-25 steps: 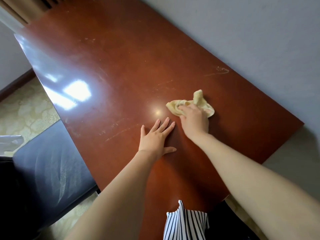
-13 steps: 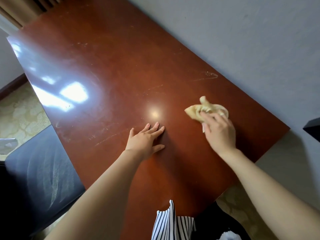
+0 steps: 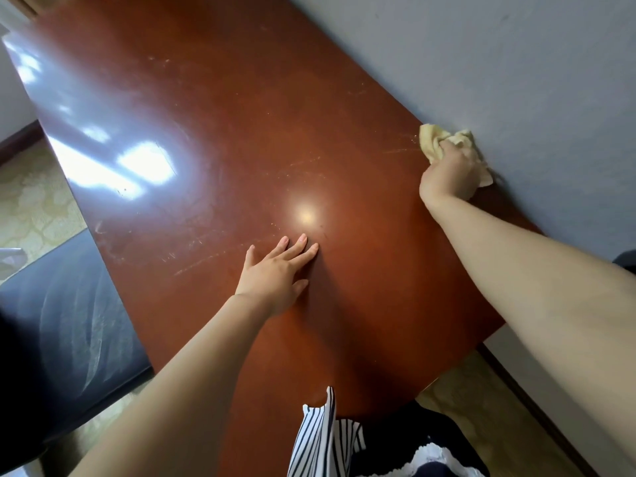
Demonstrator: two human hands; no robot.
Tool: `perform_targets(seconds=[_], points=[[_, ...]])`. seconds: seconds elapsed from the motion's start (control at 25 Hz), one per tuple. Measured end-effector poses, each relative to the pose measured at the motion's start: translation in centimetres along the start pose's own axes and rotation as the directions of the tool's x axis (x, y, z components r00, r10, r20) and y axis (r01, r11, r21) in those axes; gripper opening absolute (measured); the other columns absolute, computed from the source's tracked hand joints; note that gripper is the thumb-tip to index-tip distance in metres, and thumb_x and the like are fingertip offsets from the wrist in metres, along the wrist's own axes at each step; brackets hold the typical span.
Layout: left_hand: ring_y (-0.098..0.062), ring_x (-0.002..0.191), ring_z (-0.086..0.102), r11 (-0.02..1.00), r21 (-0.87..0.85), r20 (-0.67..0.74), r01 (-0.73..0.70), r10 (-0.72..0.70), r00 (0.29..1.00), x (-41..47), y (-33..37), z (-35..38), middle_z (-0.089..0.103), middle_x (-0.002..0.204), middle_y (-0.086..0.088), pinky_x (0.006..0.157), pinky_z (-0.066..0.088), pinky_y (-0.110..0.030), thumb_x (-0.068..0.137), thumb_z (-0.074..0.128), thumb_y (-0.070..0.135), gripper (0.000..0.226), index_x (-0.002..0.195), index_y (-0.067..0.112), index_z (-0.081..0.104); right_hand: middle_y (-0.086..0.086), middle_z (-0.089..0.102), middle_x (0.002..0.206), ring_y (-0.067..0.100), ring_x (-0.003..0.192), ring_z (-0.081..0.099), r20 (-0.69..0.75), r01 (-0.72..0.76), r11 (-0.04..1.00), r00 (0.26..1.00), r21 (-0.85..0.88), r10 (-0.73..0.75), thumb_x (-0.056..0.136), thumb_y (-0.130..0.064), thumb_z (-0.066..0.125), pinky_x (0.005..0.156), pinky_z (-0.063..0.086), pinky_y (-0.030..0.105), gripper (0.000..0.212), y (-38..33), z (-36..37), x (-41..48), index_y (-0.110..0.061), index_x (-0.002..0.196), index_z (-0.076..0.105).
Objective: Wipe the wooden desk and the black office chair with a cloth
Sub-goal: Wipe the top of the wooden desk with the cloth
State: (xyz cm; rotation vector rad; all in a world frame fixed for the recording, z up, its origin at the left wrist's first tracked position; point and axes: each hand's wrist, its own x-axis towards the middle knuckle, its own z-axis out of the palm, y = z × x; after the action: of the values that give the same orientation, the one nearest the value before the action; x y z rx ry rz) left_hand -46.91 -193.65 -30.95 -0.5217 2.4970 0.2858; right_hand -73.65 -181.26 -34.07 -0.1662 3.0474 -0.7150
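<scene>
Rightward, right hand (image 3: pixel 447 173) grips crumpled cloth (image 3: pixel 434 140) against wall (image 3: pixel 516 80); left hand (image 3: pixel 275 280) flat, fingers straight — desk (image 3: pixel 223 115) runs lengthwise away.

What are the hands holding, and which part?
The right hand grips the bunched middle of the yellow cloth. The left hand holds nothing, flat on the desk.

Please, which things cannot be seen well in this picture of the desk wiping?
- Head view: the cloth is partly covered by the right hand that grips it.
- Head view: the black chair is cut off by the left edge; only part shows.
- Head view: the desk runs past the top edge at its far end; glare washes out its left side.
</scene>
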Motion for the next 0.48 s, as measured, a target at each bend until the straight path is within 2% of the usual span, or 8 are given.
perform_targets(seconds=[0.08,0.2,0.32,0.48], points=[[-0.009,0.146,-0.002,1.000,0.007,0.024,-0.004,0.004,1.000,-0.1,-0.1,-0.3,-0.005,0.156,0.022,0.113,0.002,-0.055,0.100,0.037,0.036,0.061,0.148,0.044,0.000,0.013,0.054,0.125,0.032,0.117,0.048,0.088,0.158,0.987,0.984,-0.006,-0.157,0.089,-0.004,0.044,0.093,0.040,0.038,0.033,-0.9,0.5,-1.4,-0.016,0.113,0.063],[-0.009,0.146,-0.003,1.000,0.005,0.062,-0.003,0.003,0.998,0.0,-0.4,-0.8,-0.006,0.156,0.023,0.114,0.001,-0.055,0.099,0.038,0.032,0.063,0.147,0.045,0.000,0.010,0.057,0.117,0.033,0.106,0.051,0.171,0.376,0.927,0.912,0.022,-0.374,0.091,-0.009,0.042,0.087,0.039,0.038,0.034,-2.4,1.6,-5.7,-0.020,0.115,0.064],[-0.010,0.146,-0.003,1.000,0.021,0.074,-0.001,-0.001,0.997,0.0,-0.2,-0.9,-0.007,0.156,0.021,0.114,0.001,-0.055,0.099,0.039,0.033,0.064,0.148,0.044,-0.001,0.007,0.061,0.107,0.031,0.099,0.051,0.193,0.518,0.848,0.825,0.114,-0.531,0.086,-0.007,0.048,0.085,0.037,0.037,0.037,-3.4,2.0,-11.1,-0.022,0.113,0.066],[-0.012,0.146,-0.004,0.999,0.041,0.075,0.006,-0.009,0.997,0.0,0.1,-0.8,-0.006,0.157,0.018,0.115,0.001,-0.055,0.099,0.039,0.034,0.064,0.148,0.042,0.000,0.006,0.066,0.092,0.032,0.085,0.058,0.202,0.647,0.724,0.696,0.241,-0.689,0.079,-0.004,0.062,0.079,0.048,0.040,0.032,-1.7,0.8,-15.7,-0.017,0.107,0.070]])
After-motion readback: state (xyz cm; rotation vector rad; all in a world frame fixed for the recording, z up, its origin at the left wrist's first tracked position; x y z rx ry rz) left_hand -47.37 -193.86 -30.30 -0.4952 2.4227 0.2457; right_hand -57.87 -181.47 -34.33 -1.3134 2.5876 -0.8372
